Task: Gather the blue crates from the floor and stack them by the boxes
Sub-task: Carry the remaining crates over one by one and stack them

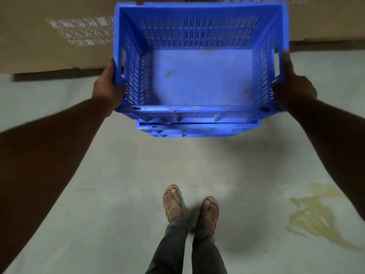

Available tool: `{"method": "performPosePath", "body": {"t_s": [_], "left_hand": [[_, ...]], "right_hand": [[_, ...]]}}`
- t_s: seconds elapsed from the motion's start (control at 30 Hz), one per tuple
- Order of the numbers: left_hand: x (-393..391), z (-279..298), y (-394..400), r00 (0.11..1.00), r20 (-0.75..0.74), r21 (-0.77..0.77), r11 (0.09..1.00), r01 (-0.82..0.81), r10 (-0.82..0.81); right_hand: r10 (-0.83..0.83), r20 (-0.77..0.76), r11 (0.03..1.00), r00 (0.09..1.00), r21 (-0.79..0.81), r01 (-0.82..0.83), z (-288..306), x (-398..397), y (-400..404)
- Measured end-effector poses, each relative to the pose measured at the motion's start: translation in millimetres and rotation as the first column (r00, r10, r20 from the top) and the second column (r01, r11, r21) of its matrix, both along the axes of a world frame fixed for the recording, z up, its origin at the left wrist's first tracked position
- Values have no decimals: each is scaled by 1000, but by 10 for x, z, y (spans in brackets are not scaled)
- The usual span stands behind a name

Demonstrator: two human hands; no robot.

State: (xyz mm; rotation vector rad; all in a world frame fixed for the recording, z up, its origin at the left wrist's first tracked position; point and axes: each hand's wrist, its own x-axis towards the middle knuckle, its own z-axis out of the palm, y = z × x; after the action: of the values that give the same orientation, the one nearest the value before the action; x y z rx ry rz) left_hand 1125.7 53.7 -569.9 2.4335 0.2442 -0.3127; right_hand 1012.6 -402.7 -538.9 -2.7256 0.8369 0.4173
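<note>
An empty blue slotted crate (199, 76) fills the upper middle of the head view, held level between both hands. My left hand (107, 87) grips its left side wall at the handle slot. My right hand (292, 86) grips the right side wall the same way. Directly under it the rim of a second blue crate (197, 130) shows. I cannot tell whether the two touch. Large brown cardboard boxes (49, 36) stand just behind the crates.
The grey concrete floor (128, 175) spreads below the crates. My two feet in sandals (189, 208) stand at the bottom middle. A yellowish stain (316, 212) marks the floor at the right. More cardboard (325, 20) rises at the top right.
</note>
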Motion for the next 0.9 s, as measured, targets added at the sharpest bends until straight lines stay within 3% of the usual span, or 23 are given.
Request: {"method": "performPosePath", "body": {"t_s": [0.2, 0.4, 0.9], "left_hand": [[-39, -105, -2, 999, 25, 6, 1000, 24, -24], [-157, -27, 142, 993, -76, -89, 993, 77, -84], [-283, -11, 48, 999, -39, -20, 999, 27, -27]], "right_hand": [[29, 62, 999, 998, -42, -27, -65, 25, -105], [46, 41, 999, 998, 3, -46, -13, -118, -87], [39, 39, 997, 998, -61, -37, -56, -168, -17]]}}
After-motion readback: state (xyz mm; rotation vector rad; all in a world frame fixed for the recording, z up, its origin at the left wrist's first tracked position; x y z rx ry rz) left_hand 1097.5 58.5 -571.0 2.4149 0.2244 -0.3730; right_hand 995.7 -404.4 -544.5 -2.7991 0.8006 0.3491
